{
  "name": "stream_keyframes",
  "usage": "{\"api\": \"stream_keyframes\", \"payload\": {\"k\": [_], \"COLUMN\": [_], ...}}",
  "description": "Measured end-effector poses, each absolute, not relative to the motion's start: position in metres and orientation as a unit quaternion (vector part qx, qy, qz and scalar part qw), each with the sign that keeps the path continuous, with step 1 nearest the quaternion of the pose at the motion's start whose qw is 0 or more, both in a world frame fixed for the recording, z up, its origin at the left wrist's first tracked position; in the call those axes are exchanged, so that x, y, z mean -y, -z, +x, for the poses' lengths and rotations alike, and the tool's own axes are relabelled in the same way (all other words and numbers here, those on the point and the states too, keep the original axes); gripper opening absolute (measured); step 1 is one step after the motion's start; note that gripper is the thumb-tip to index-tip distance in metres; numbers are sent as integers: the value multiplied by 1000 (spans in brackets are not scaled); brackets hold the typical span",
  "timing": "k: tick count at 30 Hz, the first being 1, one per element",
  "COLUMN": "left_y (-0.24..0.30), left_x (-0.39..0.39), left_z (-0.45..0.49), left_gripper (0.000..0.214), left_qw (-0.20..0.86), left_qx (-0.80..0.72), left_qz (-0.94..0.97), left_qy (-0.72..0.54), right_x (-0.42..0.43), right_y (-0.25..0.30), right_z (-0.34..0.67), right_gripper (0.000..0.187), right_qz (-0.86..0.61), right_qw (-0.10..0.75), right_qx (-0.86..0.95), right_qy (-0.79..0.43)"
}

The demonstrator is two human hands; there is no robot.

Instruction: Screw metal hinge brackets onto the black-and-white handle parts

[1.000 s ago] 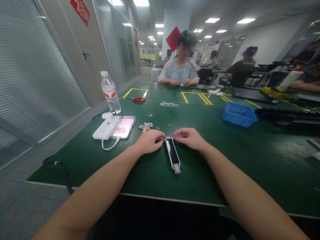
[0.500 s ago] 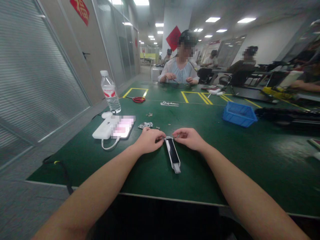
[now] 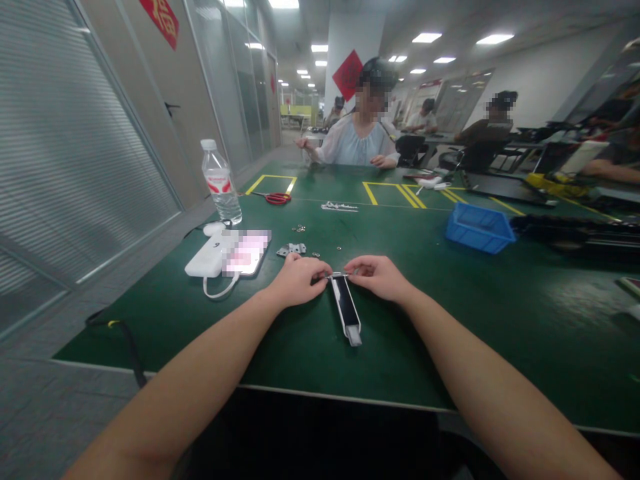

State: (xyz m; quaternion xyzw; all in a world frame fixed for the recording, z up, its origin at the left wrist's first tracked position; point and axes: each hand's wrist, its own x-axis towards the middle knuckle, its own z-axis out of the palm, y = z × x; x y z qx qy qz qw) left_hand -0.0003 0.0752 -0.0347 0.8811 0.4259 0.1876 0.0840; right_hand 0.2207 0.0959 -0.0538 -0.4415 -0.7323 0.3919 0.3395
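A long, narrow white-framed piece (image 3: 351,313) with a dark strip along its middle and a grey tab at its near end lies on the green table (image 3: 400,360). At its far end, my left hand (image 3: 301,281) pinches from the left side. From the right side my right hand (image 3: 379,275) pinches likewise, thumb and fingers together. What sits between the fingertips is too small to make out. Just beyond my left hand rests a grey metal bracket (image 3: 291,250). Tiny ring-like parts (image 3: 316,255) lie near it, and a further cluster of small parts (image 3: 299,229) is beyond.
On the left stand a water bottle (image 3: 220,183), a white power bank (image 3: 213,257) and a phone (image 3: 255,253). Red-handled scissors (image 3: 277,199) and thin metal strips (image 3: 339,207) lie farther back. A blue bin (image 3: 479,230) is at right. Across the table sits a co-worker (image 3: 363,140).
My hands and the white-framed piece stay in nearly the same place. Across the table, the co-worker's hand on the left side of the picture has moved outward to the left and up.
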Motion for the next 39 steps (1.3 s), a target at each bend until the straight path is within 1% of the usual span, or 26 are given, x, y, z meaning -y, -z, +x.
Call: {"api": "stream_keyframes", "payload": {"k": [15, 17, 19, 22, 26, 29, 33, 39], "left_y": [35, 35, 36, 36, 37, 37, 37, 36], "left_x": [-75, -76, -76, -76, -77, -77, -76, -76], "left_z": [0, 0, 0, 0, -1, -1, -1, 0], "left_gripper": [20, 21, 22, 22, 23, 23, 23, 24], "left_qw": [82, 81, 82, 84, 86, 86, 88, 91], "left_qx": [-428, -430, -431, -430, -429, -426, -425, -426], "left_qz": [881, 881, 880, 881, 881, 882, 881, 880], "left_qy": [-183, -181, -181, -181, -179, -182, -190, -188], "right_x": [-96, -96, -97, -98, -104, -108, -109, -111], "right_y": [56, 57, 58, 61, 66, 70, 72, 72], "right_z": [220, 220, 221, 223, 225, 226, 224, 221], "right_gripper": [24, 28, 39, 50, 50, 47, 49, 46], "right_qz": [-439, -429, -422, -426, -455, -479, -489, -488], "right_qw": [322, 326, 334, 354, 367, 337, 285, 242], "right_qx": [756, 757, 759, 765, 773, 782, 805, 832], "right_qy": [-364, -369, -367, -329, -245, -212, -176, -107]}}
